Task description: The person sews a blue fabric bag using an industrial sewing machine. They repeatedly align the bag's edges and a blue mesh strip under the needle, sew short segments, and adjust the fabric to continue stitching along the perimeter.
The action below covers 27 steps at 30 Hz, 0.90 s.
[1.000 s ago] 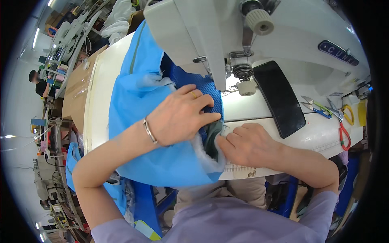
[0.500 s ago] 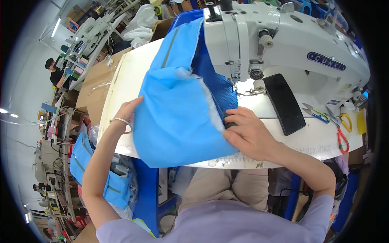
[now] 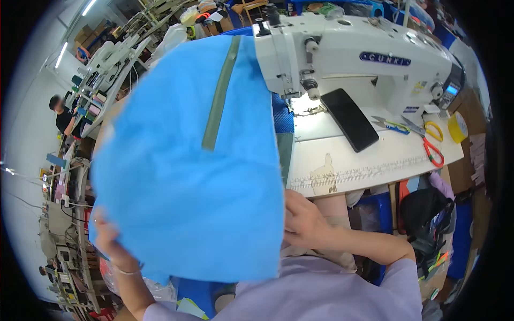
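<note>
While the blue cloth drapes over the desk's near edge, left of the sewing machine, I judge it light, soft and floppy (perhaps slightly slippery), best held by opposite side edges. Its long axis runs from the desk's far edge toward me, the olive strip slanting roughly along it. My left hand curls at its lower left, my right hand at its right edge; whether either grips, I can't tell.
</note>
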Each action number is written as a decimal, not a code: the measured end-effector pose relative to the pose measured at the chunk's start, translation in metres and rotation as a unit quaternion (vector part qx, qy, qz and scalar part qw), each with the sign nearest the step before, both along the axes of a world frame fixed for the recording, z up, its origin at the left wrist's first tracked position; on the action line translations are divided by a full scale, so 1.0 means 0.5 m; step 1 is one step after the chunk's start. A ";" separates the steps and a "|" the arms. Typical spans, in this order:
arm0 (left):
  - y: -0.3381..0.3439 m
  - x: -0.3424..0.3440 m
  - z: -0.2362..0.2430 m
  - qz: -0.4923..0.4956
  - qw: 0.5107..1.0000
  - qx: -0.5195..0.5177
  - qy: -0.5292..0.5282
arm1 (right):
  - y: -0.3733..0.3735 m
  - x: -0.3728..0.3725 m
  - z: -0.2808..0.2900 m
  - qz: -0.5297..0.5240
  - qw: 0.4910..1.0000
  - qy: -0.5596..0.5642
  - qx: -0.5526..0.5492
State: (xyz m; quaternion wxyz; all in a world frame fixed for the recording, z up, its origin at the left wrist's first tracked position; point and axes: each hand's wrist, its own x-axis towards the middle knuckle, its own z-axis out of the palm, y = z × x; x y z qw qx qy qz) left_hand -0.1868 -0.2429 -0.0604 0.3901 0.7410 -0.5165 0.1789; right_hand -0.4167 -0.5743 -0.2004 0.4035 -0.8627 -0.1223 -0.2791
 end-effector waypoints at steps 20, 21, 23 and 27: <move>-0.581 -0.014 -0.186 -0.171 0.963 0.202 -0.050 | 0.040 -0.086 -0.114 -0.147 0.985 0.057 0.068; -0.583 -0.008 -0.192 -0.170 0.965 0.198 -0.035 | 0.039 -0.077 -0.117 -0.181 0.974 0.061 0.120; -0.582 0.005 -0.199 -0.168 0.966 0.196 -0.007 | 0.045 -0.042 -0.113 -0.248 0.939 0.068 0.229; -0.591 0.002 -0.193 -0.143 0.968 0.208 0.000 | 0.053 -0.016 -0.124 -0.083 0.882 0.221 0.408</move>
